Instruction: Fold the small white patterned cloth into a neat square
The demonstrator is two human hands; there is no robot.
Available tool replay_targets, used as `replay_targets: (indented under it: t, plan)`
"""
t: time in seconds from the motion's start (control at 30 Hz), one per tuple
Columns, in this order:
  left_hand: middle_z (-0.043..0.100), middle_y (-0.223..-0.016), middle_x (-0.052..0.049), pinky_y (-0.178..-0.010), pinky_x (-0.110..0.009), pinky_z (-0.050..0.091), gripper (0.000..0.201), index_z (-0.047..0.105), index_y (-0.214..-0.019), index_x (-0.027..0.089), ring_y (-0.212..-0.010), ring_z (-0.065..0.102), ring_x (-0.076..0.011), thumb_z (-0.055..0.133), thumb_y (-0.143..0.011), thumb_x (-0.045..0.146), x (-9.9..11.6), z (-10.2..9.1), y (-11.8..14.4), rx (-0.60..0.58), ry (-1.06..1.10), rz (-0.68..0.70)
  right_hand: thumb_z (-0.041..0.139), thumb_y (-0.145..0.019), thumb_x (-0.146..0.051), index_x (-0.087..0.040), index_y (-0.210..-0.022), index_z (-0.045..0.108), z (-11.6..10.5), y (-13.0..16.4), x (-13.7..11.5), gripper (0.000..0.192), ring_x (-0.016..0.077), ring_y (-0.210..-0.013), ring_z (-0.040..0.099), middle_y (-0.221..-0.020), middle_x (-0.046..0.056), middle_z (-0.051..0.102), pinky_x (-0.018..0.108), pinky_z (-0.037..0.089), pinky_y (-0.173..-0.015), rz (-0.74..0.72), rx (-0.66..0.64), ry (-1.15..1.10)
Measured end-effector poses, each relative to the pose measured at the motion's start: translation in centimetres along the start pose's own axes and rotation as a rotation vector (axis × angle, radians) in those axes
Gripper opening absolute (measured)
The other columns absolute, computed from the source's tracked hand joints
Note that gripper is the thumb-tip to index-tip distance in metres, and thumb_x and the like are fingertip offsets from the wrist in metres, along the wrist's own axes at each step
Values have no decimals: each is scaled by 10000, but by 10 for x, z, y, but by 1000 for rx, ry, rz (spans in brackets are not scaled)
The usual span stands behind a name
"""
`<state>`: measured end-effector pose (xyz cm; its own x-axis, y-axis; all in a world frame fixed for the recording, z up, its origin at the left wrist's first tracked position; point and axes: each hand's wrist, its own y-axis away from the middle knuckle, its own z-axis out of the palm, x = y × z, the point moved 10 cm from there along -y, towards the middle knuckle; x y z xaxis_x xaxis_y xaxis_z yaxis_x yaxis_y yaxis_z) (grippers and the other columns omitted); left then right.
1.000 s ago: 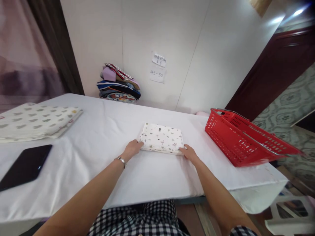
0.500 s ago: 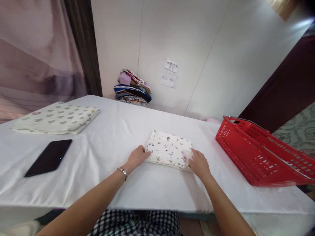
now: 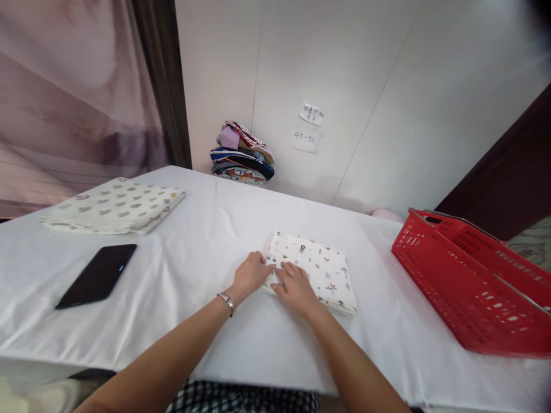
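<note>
The right hand [image 3: 296, 287] has slid across to join the left hand [image 3: 252, 274], both flat on the folded white printed cloth [image 3: 316, 271] left of the red plastic basket [image 3: 469, 281]. Soft, light; grip its folded edge.

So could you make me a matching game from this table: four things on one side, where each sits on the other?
Things:
1. phone
2. basket
3. small folded cloth
4. pile of clothes

Places:
A. far end, against the wall
B. under both hands
C. right edge of the table
D. left, near the big folded cloth

Pairs: 1-D, 2-C, 3-B, 4-A
</note>
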<state>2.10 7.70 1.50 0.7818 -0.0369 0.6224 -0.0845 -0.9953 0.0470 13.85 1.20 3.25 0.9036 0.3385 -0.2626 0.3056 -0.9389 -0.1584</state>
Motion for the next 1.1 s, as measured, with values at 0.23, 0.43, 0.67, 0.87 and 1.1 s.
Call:
replay_targets:
  t: [0.23, 0.43, 0.67, 0.87, 1.1]
  plan:
    - [592, -663, -13, -581, -261, 358, 285, 501, -647, 201, -661, 566, -172, 537, -748, 466, -9, 20, -15, -131, 42, -15, 370, -936, -394, -221, -1353, 423, 20, 11, -4, 454, 277, -1340, 293, -1441, 106, 375, 497, 228, -1068, -3, 81, 120]
    - [559, -606, 15, -585, -238, 365, 248, 453, -618, 201, -617, 546, -137, 508, -795, 366, -13, 13, -12, -19, 141, -17, 342, -947, -386, -238, -1352, 418, 17, 12, -8, 438, 263, -1336, 305, -1448, 85, 368, 482, 248, -1069, -37, 81, 101]
    - [553, -580, 13, -566, -249, 362, 281, 468, -637, 205, -594, 553, -151, 516, -794, 434, -13, 14, -16, -77, 97, -61, 326, -952, -399, -272, -1347, 419, 14, 12, -11, 425, 267, -1339, 304, -1444, 51, 381, 488, 260, -1067, -49, 44, 65]
    - [501, -539, 45, -527, -235, 358, 263, 411, -628, 211, -506, 520, -124, 502, -806, 382, -7, 14, -24, -63, 113, -70, 345, -946, -414, -269, -1359, 407, 14, 13, -11, 442, 273, -1350, 286, -1449, 51, 373, 494, 246, -1079, -65, 30, 28]
    - [498, -514, 54, -495, -235, 359, 243, 415, -653, 215, -450, 497, -121, 474, -823, 379, -17, 21, -25, -89, 155, -125, 304, -953, -431, -247, -1366, 397, 12, 15, -13, 462, 274, -1356, 274, -1457, 67, 357, 504, 226, -1093, -85, 18, -16]
